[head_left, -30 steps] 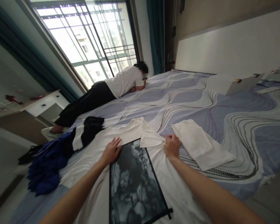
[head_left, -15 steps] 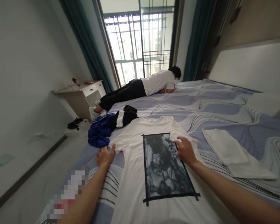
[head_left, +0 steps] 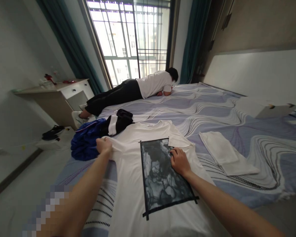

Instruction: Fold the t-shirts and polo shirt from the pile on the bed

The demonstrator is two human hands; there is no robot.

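Note:
A white T-shirt (head_left: 130, 177) with a dark, black-framed print (head_left: 160, 174) lies spread on the bed, its collar away from me. My left hand (head_left: 104, 145) is closed on the sleeve at the left, pulling it out a little sideways. On the right, the other sleeve (head_left: 179, 136) is folded inward over the print's top corner. My right hand (head_left: 180, 160) rests on the print's right edge just below that sleeve, fingers lightly bent against the cloth.
Blue clothing (head_left: 87, 140) and black clothing (head_left: 123, 118) are heaped beyond my left hand. A folded white garment (head_left: 219, 149) lies to the right. Another person (head_left: 153, 84) lies across the far side of the bed (head_left: 167, 105). A desk (head_left: 64, 90) stands at the far left.
My left hand has closed on the left sleeve and shifted it outward. My right hand has come down from the folded sleeve onto the print. The view has turned rightward.

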